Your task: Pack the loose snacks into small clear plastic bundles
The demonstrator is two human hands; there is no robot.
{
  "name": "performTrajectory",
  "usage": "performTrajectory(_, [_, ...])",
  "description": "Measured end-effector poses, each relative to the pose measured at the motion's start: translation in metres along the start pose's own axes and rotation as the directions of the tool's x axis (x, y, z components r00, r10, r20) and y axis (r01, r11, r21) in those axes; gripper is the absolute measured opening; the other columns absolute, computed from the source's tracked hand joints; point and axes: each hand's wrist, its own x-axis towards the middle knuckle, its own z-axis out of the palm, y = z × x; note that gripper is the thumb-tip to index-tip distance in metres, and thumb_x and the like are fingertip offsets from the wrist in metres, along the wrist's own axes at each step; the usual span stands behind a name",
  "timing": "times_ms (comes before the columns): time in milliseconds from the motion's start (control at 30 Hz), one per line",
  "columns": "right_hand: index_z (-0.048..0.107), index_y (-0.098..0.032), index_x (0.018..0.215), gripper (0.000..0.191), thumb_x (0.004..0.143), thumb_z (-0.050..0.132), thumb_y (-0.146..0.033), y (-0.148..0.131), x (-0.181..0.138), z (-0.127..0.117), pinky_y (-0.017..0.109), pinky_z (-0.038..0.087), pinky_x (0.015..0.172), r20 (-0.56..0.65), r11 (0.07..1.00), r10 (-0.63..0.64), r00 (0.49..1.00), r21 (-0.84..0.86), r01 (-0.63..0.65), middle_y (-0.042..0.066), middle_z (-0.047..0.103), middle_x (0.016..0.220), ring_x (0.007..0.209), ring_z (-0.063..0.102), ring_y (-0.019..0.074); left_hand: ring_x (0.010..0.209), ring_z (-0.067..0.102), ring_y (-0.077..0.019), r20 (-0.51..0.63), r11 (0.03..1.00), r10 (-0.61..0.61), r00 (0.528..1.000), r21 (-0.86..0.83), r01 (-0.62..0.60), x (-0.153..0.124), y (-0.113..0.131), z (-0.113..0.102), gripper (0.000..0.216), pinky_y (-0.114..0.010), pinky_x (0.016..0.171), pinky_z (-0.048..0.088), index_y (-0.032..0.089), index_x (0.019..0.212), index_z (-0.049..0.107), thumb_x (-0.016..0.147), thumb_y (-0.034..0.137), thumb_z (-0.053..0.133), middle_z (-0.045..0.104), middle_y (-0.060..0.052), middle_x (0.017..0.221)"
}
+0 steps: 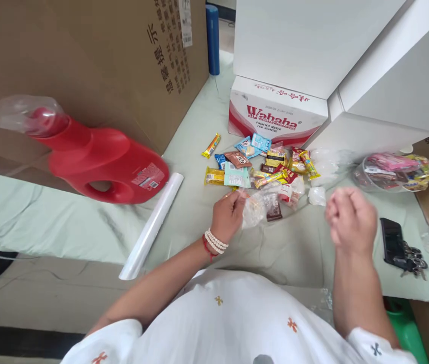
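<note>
My left hand (228, 215), with a beaded bracelet at the wrist, is closed on the edge of a clear plastic bag (254, 210). The bag lies at the near side of a pile of wrapped snacks (271, 174). Among them are a brown packet (238, 159), a pale green packet (237, 175) and a dark brown packet (274, 208) beside the bag. My right hand (351, 220) is raised in a fist, slightly blurred, apart from the pile. Whatever its fingers may hold is hidden. A small white crumpled piece (317, 196) rests just left of it.
A white and red water carton (278, 114) stands behind the snacks. At right are a filled plastic bowl (366, 177), a phone (392, 240) and keys (415, 260). A red jug (104, 156) and a white roll (151, 227) are at left, near a big cardboard box (85, 60).
</note>
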Motion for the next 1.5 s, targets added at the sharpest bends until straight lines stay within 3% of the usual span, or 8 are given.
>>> performTrajectory(300, [0.068, -0.022, 0.106, 0.051, 0.077, 0.077, -0.063, 0.048, -0.088, 0.111, 0.033, 0.056, 0.079, 0.408, 0.886, 0.235, 0.882, 0.284, -0.367, 0.003, 0.073, 0.091, 0.081, 0.066, 0.0190, 0.054, 0.046, -0.0121, -0.032, 0.894, -0.236, 0.971, -0.398, 0.204, -0.035, 0.000, 0.020, 0.047, -0.025, 0.053, 0.040, 0.021, 0.087, 0.055, 0.102, 0.063, 0.039, 0.048, 0.004, 0.063])
performTrajectory(600, [0.069, -0.021, 0.095, 0.041, 0.069, 0.086, -0.048, 0.073, -0.044, 0.047, 0.020, 0.038, 0.045, 0.279, 0.803, 0.396, 0.875, 0.356, -0.478, -0.003, 0.065, 0.073, 0.054, 0.051, 0.0088, 0.042, 0.026, -0.0057, 0.179, 0.559, -0.460, 0.870, -0.702, 0.441, -0.038, -0.013, -0.022, 0.054, -0.017, 0.035, 0.024, 0.019, 0.094, 0.060, 0.087, 0.072, 0.059, 0.035, 0.009, 0.061])
performTrajectory(800, [0.063, -0.020, 0.087, 0.046, 0.063, 0.087, -0.051, 0.096, -0.063, 0.023, 0.020, 0.030, 0.039, 0.192, 0.798, 0.483, 0.854, 0.305, -0.519, -0.004, 0.058, 0.067, 0.048, 0.044, 0.0077, 0.053, 0.045, -0.0127, 0.012, 0.811, -0.515, 0.857, -0.317, 0.492, -0.046, -0.050, -0.037, 0.042, -0.028, 0.052, 0.047, 0.017, 0.104, 0.059, 0.090, 0.057, 0.057, 0.047, 0.003, 0.069])
performTrajectory(933, [0.064, -0.020, 0.089, 0.048, 0.067, 0.084, -0.059, 0.107, -0.082, 0.021, 0.022, 0.036, 0.041, 0.145, 0.832, 0.499, 0.854, 0.196, -0.519, -0.003, 0.059, 0.067, 0.051, 0.047, 0.0101, 0.112, 0.059, -0.0311, -0.364, 0.961, -0.008, 0.932, 0.255, 0.108, -0.059, -0.061, -0.041, 0.051, -0.055, 0.104, 0.046, 0.014, 0.125, 0.058, 0.081, 0.035, 0.073, 0.061, -0.016, 0.113])
performTrajectory(1033, [0.065, -0.020, 0.091, 0.050, 0.071, 0.081, -0.062, 0.108, -0.094, 0.018, 0.023, 0.040, 0.045, 0.146, 0.854, 0.478, 0.866, 0.152, -0.497, -0.002, 0.060, 0.070, 0.053, 0.049, 0.0107, 0.136, 0.050, -0.0297, 0.105, 0.771, 0.446, 0.889, 0.459, -0.441, -0.065, -0.053, -0.033, 0.043, -0.054, 0.119, 0.031, 0.025, 0.133, 0.061, 0.090, 0.020, 0.063, 0.063, -0.014, 0.130])
performTrajectory(1133, [0.066, -0.020, 0.094, 0.052, 0.071, 0.080, -0.064, 0.113, -0.106, -0.001, 0.024, 0.042, 0.047, 0.148, 0.855, 0.492, 0.858, 0.104, -0.508, -0.002, 0.061, 0.071, 0.054, 0.049, 0.0114, 0.150, 0.038, -0.0318, 0.585, 0.664, 0.394, 0.709, 0.352, -0.660, -0.066, -0.055, -0.028, 0.057, -0.061, 0.124, 0.020, 0.032, 0.146, 0.054, 0.091, 0.023, 0.064, 0.051, -0.012, 0.155])
performTrajectory(1367, [0.072, -0.021, 0.085, 0.048, 0.078, 0.071, -0.068, 0.128, -0.085, -0.078, 0.029, 0.045, 0.055, 0.078, 0.871, 0.475, 0.877, -0.187, -0.455, 0.006, 0.069, 0.078, 0.063, 0.057, 0.0182, 0.158, 0.019, -0.0404, 0.773, 0.718, 0.113, 0.625, 0.371, -0.589, -0.084, -0.095, -0.057, 0.083, -0.073, 0.122, 0.004, 0.032, 0.160, 0.036, 0.086, 0.050, 0.068, 0.023, -0.014, 0.172])
performTrajectory(1500, [0.077, -0.023, 0.093, 0.036, 0.084, 0.065, -0.056, 0.122, -0.023, -0.036, 0.035, 0.049, 0.077, 0.156, 0.909, 0.275, 0.949, -0.364, -0.203, 0.007, 0.076, 0.092, 0.084, 0.065, 0.0240, 0.158, 0.019, -0.0406, 0.784, 0.726, 0.086, 0.614, 0.373, -0.578, -0.091, -0.093, -0.064, 0.083, -0.074, 0.121, 0.002, 0.034, 0.161, 0.034, 0.085, 0.040, 0.067, 0.020, -0.013, 0.173])
